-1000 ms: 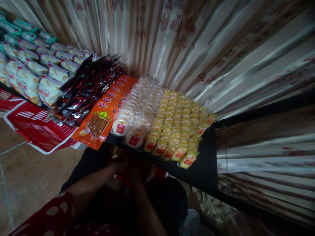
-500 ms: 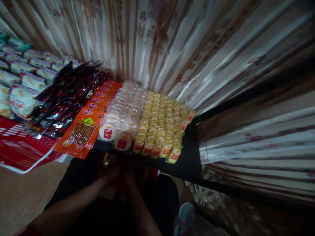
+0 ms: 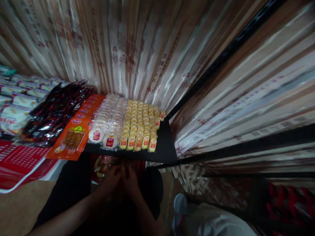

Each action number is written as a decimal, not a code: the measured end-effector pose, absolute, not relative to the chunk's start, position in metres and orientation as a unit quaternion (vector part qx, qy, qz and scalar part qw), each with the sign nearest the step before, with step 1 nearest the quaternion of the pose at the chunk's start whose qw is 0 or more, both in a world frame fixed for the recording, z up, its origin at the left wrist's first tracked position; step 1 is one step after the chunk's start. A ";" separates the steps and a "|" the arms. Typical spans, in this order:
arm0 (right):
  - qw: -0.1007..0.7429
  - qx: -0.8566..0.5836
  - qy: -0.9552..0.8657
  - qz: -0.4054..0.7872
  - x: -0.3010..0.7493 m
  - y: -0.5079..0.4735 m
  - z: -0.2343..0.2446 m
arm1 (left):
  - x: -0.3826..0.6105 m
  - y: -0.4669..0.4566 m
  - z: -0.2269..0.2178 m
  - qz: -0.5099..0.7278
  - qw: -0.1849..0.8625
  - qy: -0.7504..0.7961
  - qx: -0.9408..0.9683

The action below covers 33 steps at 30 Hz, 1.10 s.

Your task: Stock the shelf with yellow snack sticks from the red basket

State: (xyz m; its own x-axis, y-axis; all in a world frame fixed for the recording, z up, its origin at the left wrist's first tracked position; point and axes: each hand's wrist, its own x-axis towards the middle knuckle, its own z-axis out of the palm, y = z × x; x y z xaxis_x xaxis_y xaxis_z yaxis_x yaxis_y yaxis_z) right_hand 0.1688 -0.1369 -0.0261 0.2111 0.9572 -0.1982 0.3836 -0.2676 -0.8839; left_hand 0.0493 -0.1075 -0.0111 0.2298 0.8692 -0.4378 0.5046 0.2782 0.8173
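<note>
My left hand [image 3: 111, 179] and my right hand [image 3: 130, 182] are pressed together below the front edge of a black shelf [image 3: 164, 149], in deep shadow. Both have their fingers curled; what they hold, if anything, is too dark to make out. Just beyond them a red basket [image 3: 104, 164] holds shiny wrapped snacks. On the shelf above lie rows of small yellow snack packs [image 3: 140, 126], clear packs of round cakes [image 3: 107, 123] and orange packets [image 3: 73, 136].
Dark red-black packets [image 3: 52, 113] and white snack bags [image 3: 14, 108] fill the shelf's left side. A red mesh panel [image 3: 17, 162] hangs at the lower left. Striped satin curtain [image 3: 137, 49] backs everything. A grey shoe [image 3: 179, 209] and pale trouser leg show at bottom right.
The view has swung right and pulled back, so the shelf looks smaller and further left. My hands stay together below the shelf edge. A shoe and leg have come into view.
</note>
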 end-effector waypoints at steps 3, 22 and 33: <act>0.376 -0.665 -0.492 0.418 0.194 -0.140 0.004 | 0.055 -0.110 0.019 0.185 0.493 0.577 0.624; 0.491 -0.671 -0.499 0.245 0.270 -0.121 0.077 | 0.150 -0.074 0.107 0.350 0.392 0.414 0.743; 0.445 -0.733 -0.501 0.115 0.329 -0.067 0.073 | 0.223 -0.022 0.122 0.312 0.395 0.397 0.768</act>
State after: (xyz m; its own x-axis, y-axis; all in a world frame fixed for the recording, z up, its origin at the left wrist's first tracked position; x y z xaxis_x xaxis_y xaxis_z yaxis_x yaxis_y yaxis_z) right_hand 0.3288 -0.0674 0.0726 0.4712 0.8371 0.2779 0.6332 -0.1017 -0.7673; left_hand 0.2229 -0.0218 0.1217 0.4910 0.8554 0.1648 0.3629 -0.3728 0.8540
